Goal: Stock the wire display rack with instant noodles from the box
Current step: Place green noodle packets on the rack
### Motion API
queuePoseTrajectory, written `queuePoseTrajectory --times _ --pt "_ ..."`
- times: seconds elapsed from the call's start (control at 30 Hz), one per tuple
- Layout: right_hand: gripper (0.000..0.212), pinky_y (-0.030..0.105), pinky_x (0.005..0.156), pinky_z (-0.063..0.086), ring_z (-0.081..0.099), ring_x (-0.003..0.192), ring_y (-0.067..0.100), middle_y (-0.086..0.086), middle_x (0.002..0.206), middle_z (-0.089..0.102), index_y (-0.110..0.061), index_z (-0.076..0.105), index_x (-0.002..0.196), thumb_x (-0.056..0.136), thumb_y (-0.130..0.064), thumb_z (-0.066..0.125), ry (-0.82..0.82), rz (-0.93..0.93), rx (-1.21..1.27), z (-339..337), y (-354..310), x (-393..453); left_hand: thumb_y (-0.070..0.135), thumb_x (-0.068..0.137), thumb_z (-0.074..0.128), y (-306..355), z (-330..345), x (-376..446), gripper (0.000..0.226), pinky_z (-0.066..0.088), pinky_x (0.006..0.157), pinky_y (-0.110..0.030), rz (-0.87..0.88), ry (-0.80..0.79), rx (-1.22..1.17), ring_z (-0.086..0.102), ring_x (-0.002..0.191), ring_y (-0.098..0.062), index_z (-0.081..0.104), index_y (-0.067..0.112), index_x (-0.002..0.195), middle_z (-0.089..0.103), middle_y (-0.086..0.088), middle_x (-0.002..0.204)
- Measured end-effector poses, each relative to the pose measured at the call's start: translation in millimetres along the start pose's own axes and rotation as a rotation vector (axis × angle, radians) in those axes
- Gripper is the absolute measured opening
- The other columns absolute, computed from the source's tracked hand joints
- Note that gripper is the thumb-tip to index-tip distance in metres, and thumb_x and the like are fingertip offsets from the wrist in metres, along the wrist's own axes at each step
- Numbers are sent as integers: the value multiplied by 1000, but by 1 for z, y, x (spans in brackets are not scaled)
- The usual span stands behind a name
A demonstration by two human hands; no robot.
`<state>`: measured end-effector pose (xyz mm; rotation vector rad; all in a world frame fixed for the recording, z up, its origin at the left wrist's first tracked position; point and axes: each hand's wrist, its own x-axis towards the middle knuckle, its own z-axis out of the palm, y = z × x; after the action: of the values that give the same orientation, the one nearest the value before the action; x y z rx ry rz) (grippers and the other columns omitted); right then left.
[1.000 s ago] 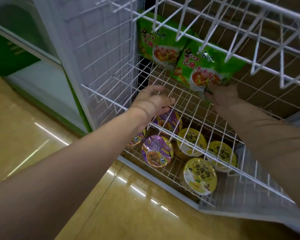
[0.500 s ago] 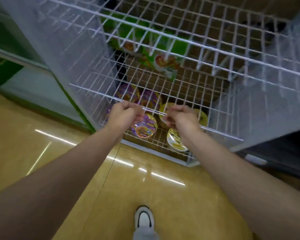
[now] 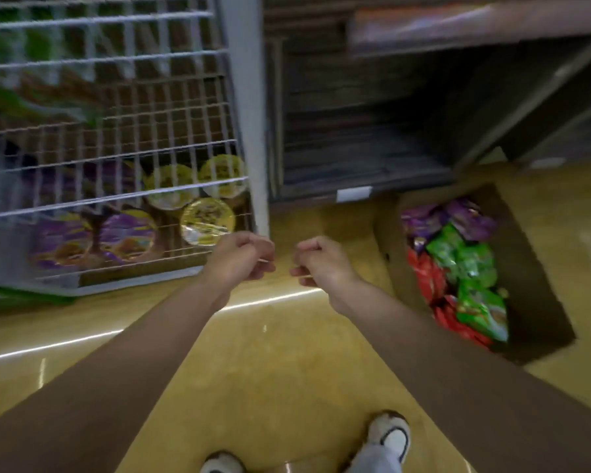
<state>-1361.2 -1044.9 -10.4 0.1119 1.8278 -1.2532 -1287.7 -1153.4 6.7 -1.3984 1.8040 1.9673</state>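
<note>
The white wire rack (image 3: 116,155) stands at the left. Yellow-lidded noodle cups (image 3: 207,220) and purple ones (image 3: 127,233) sit on its bottom shelf. Blurred green packets (image 3: 38,46) lie on a higher shelf. An open cardboard box (image 3: 533,288) rests on the floor at the right, holding green packets (image 3: 464,257), purple packets (image 3: 458,216) and red packets (image 3: 430,281). My left hand (image 3: 241,259) and my right hand (image 3: 321,262) hover side by side between rack and box. Their fingers are loosely curled and hold nothing.
A dark wooden shelf unit (image 3: 355,114) stands behind the box, right of the rack's corner post (image 3: 249,131). The glossy yellow floor (image 3: 270,353) stretches below my arms. My shoes (image 3: 389,435) show at the bottom edge.
Both hands have come out of the rack, leaving the green packet on the upper shelf. The view has swung right and down, and the box now shows.
</note>
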Motion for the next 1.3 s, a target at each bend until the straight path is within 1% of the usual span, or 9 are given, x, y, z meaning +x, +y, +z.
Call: queuePoseTrajectory --times 0.2,0.3,0.5,0.6,0.77,1.0,1.07,1.2,1.3 --pt "12 17 45 41 54 56 10 3 89 55 -14 50 95 91 -3 53 120 110 115 -135 39 22 9 91 56 12 126 17 5 46 55 -19 -62 -69 157 61 61 -13 58 14 89 64 -5 78" --pt "22 14 37 39 53 53 10 2 80 55 -19 46 79 91 -2 53 148 128 124 -209 57 35 11 92 56 20 200 28 6 46 58 -20 -98 -148 227 62 63 -14 57 15 88 64 -6 83" --pt "15 20 42 40 54 53 12 2 70 54 -16 47 86 91 -3 55 292 204 172 -351 98 54 10 94 53 22 349 47 14 43 55 -19 -99 -290 279 57 40 0 52 18 81 59 -3 74" --pt "17 20 45 43 56 56 14 2 73 57 -18 48 81 91 -7 57 339 264 266 -402 121 50 13 93 56 12 402 50 8 44 48 -15 -125 -376 346 59 45 -2 54 16 86 61 -3 75" --pt "10 16 39 41 57 55 11 3 89 59 -13 50 96 92 -7 56 397 288 378 -454 154 56 15 93 56 0 458 68 11 46 55 -18 -149 -432 486 60 51 -4 55 19 83 62 -2 77" --pt "16 19 44 47 57 58 11 6 81 56 -12 47 83 95 -2 48 412 381 534 -504 197 85 12 92 57 -22 524 119 1 46 59 -20 -211 -439 611 58 66 -11 56 13 92 62 -7 85" --pt "18 22 48 47 57 57 12 7 76 55 -13 49 81 91 2 53 453 415 577 -514 220 104 15 90 61 -41 540 138 21 48 66 -24 -228 -450 638 59 78 -15 57 7 110 61 -10 96" --pt "21 26 64 48 59 92 21 13 106 62 -15 56 103 86 -7 63 513 464 471 -515 275 146 28 87 65 -79 562 170 54 45 99 -36 -258 -515 776 51 116 -22 44 7 133 49 -10 134" --pt "52 31 77 47 53 110 24 8 118 55 -10 50 130 82 -14 70 530 527 301 -514 308 173 30 89 64 -104 572 192 62 34 102 -26 -261 -505 829 43 129 -25 36 11 141 41 -7 145"
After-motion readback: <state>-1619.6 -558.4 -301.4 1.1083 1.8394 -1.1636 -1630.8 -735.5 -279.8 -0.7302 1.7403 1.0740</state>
